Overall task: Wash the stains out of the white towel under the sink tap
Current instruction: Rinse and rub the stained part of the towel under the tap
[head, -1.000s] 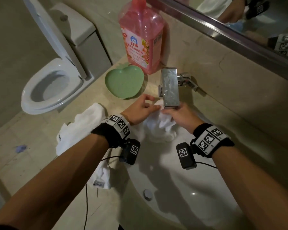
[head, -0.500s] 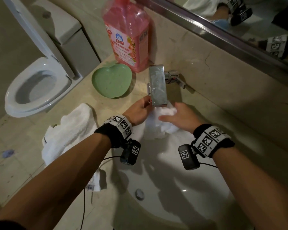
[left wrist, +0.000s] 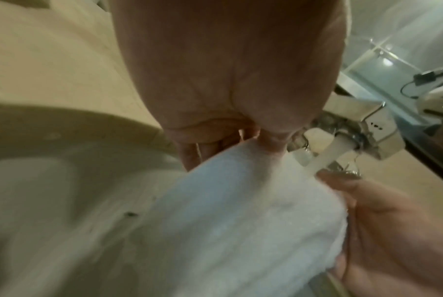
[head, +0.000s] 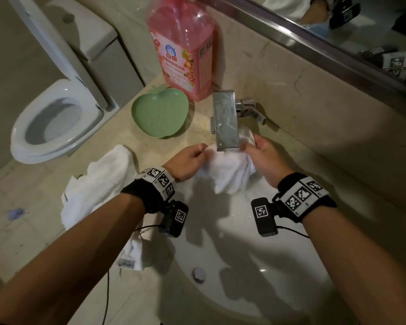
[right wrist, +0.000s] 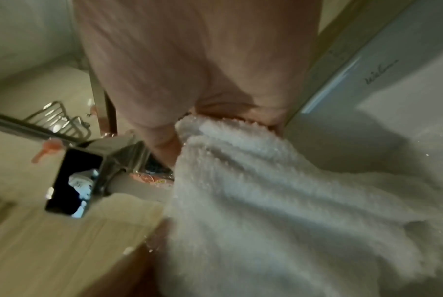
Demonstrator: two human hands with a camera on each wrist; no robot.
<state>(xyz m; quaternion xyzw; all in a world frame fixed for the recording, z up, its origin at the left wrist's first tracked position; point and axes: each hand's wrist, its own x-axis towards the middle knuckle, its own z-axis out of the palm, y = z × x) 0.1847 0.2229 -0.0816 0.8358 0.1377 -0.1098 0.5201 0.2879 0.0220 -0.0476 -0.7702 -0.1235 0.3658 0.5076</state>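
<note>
Towel [head: 230,170], a white terry cloth, hangs bunched in the sink [head: 256,266] directly under the tap [head: 226,123], stretched between both hands so the stream lands on the span between them (water shows in the left wrist view). The left hand [head: 188,160] pinches one edge, its grip narrow on the cloth; the right hand [head: 265,160] curls round the other bunch. The pile looks looped, soaked and heavy. The tap is flat, square, polished metal. A second white cloth [head: 99,184] lies on the stone bench [head: 178,139] beside the basin.
</note>
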